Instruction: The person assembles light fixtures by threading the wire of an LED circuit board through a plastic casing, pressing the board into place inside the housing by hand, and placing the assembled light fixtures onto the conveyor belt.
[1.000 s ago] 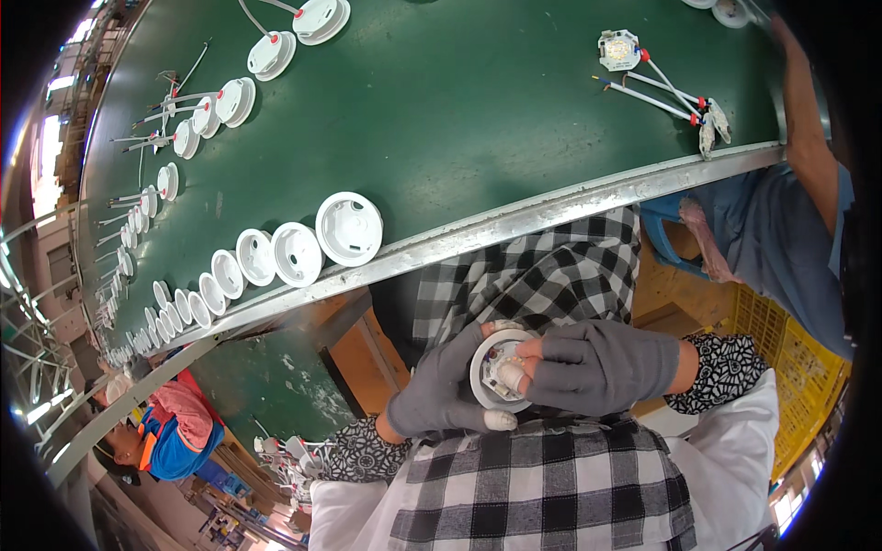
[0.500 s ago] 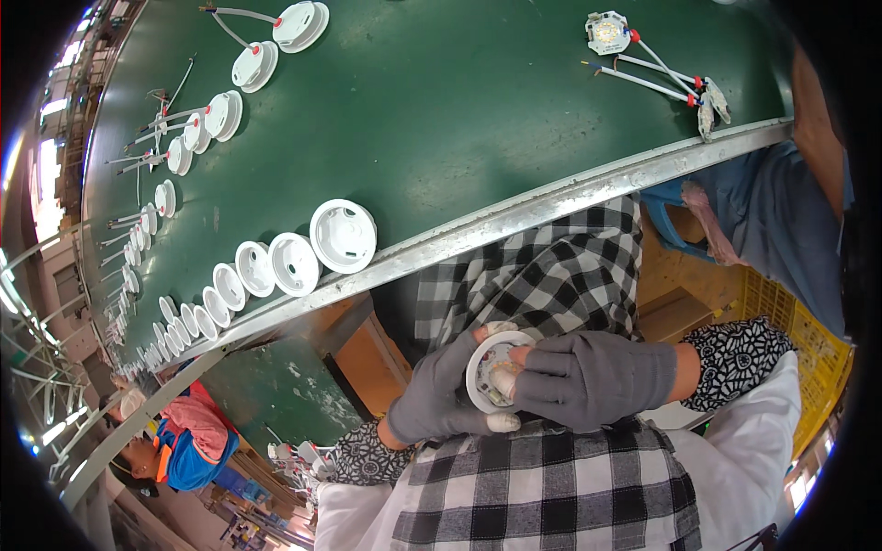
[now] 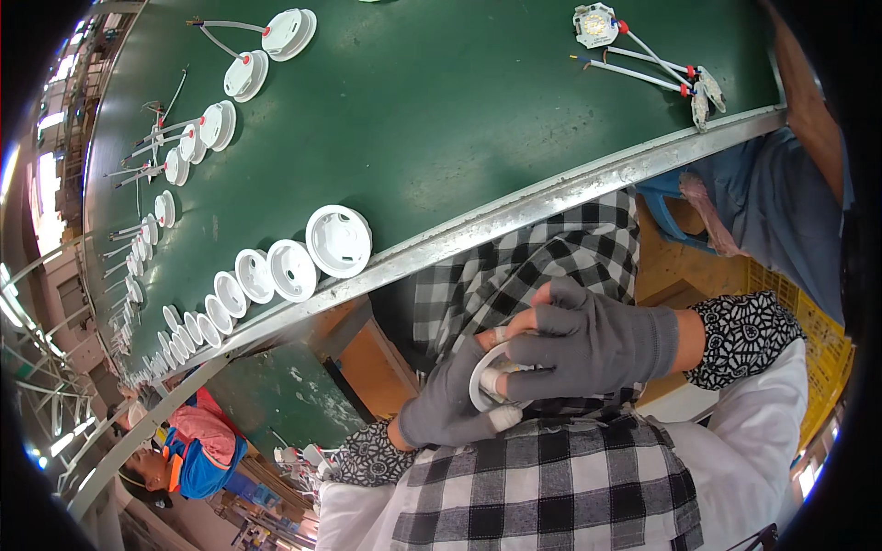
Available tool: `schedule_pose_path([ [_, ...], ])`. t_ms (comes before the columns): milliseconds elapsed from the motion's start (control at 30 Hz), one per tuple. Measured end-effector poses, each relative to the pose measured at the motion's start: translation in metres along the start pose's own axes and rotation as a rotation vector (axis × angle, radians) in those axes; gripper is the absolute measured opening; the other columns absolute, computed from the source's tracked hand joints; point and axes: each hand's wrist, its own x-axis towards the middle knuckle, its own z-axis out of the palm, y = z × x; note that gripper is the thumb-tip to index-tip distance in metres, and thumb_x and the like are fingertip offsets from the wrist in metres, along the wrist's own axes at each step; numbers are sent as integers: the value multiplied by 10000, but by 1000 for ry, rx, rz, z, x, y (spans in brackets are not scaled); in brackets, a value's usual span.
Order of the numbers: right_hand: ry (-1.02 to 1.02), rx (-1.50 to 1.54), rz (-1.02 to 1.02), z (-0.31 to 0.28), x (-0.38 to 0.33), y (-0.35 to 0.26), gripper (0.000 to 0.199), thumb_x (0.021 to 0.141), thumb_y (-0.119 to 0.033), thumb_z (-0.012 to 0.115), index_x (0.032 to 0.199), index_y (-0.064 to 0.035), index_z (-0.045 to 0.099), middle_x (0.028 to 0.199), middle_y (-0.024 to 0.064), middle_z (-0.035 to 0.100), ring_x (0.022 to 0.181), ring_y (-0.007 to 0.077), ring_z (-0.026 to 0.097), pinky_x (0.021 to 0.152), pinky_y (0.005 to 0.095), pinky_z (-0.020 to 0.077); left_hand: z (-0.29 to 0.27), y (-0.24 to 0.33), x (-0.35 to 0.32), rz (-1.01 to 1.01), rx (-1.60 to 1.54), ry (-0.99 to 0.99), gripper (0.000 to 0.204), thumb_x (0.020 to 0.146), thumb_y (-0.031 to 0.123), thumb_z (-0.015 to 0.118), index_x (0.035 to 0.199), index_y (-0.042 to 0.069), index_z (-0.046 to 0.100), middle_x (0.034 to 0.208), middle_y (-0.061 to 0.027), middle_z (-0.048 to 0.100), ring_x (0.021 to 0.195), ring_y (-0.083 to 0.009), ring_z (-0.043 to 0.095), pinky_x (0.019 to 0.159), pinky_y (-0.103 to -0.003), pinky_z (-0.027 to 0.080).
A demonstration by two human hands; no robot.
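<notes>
Now | cup (image 3: 476,381) tilted, mouth rightward | left hand (image 3: 446,397) grasping it | right hand (image 3: 593,344): hold unclear

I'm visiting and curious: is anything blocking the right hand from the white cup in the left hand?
Nothing visible does: the right hand reaches into the white cup, held in the left hand, and hides much of its inside.

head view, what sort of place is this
Probably a factory assembly line: a long green table bears a row of white cups and several wired white discs, and another person is visible at lower left.
</notes>
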Motion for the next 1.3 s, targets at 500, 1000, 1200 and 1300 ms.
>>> schedule_pose_path([
  [500, -295, 1084, 900, 32, -9, -14, 456, 880, -283, 590, 1234, -6, 511, 905, 130, 637, 805, 200, 658, 662, 321, 533, 6, 13, 7, -76, 312, 373, 268, 891, 148, 502, 1074, -19, 602, 968, -113, 667, 908, -183, 663, 783, -286, 519],
  [1000, -102, 1102, 1033, 42, -3, -19, 424, 853, -258, 576, 1216, -39, 599, 965, 161, 691, 817, 228, 689, 778, 328, 528, -16, -9, 7, -78, 362, -34, 1083, 523, 379, 946, 1325, 13, 317, 1199, -119, 561, 1117, -195, 567, 976, -336, 457],
  [1200, -231, 932, 918, 14, 16, 0, 435, 838, -247, 592, 1209, -20, 597, 951, 176, 691, 838, 253, 687, 810, 334, 516, -32, 7, 16, 45, 312, -96, 1006, 552, 300, 941, 1300, 16, 330, 1184, -109, 556, 1032, -177, 598, 924, -317, 484],
  [1300, -51, 976, 895, 26, 10, -4, 427, 836, -248, 599, 1190, -9, 593, 937, 182, 685, 808, 262, 683, 788, 349, 515, -26, 15, 15, 120, 575, 8, 926, 633, 231, 901, 1306, -1, 308, 1192, -123, 554, 1062, -198, 600, 901, -320, 506],
])
